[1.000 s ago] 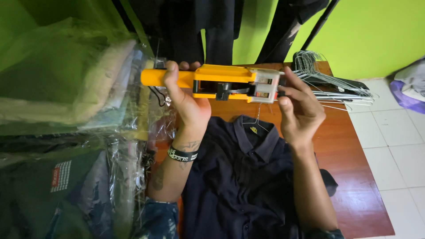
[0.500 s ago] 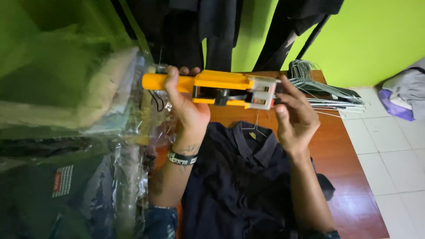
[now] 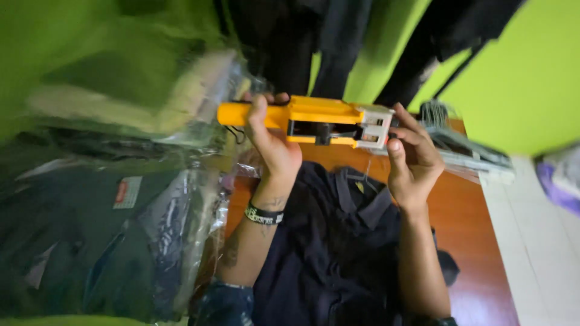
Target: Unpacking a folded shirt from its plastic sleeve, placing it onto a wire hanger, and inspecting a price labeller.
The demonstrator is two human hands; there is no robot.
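Held up above the table (image 3: pixel 465 205), over a dark shirt (image 3: pixel 338 253) — a yellow label gun (image 3: pixel 314 119), long axis lying nearly level across the view, left to right. Handle end pointing left, toward the bagged clothes (image 3: pixel 115 229); grey head end pointing right, toward the wire hangers (image 3: pixel 465 154).

Left hand (image 3: pixel 275 145) clamped around the handle, fingers wrapped over the top, thumb side below; black wristband (image 3: pixel 264 214) on that wrist. Right hand (image 3: pixel 417 160) closed on the grey head, thumb pressed up against its near face, fingers curled behind.

Shirt flat on the table, collar toward the gun, a thin wire hanger hook showing at the neck. Hangers piled at the far right edge of the table — blurred, count impossible to tell. Dark garments (image 3: pixel 290 42) hanging behind, against a green wall (image 3: pixel 525 78).
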